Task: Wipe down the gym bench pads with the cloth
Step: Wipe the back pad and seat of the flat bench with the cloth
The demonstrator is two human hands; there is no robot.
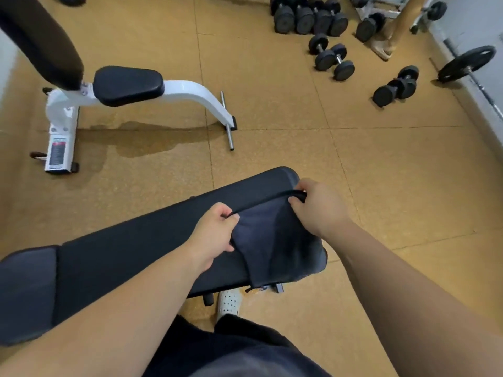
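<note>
Head view looks down at two bare arms reaching over a long black bench pad [141,240]. Both hands hold one dark blue cloth [275,240] by its top edge. Left hand [215,235] pinches the near corner with the fingers closed on it. Right hand [317,205] grips the far corner, closed on it too. That top edge is pulled tight between the two hands, and the rest of the cloth hangs down and lies across the right end of the pad — its lower part drapes over the front side of the pad. A second, smaller pad [25,292] sits just beside the long one at the left.

Under the bench is a tan floor [272,110] made of big square mats. One white shoe [230,302] shows below the bench. Another bench with a white frame [128,87] stands well apart on the far left. Black dumbbells [310,17] lie in a bunch on the floor at the far right, and a barbell [466,63] rests near the wall
</note>
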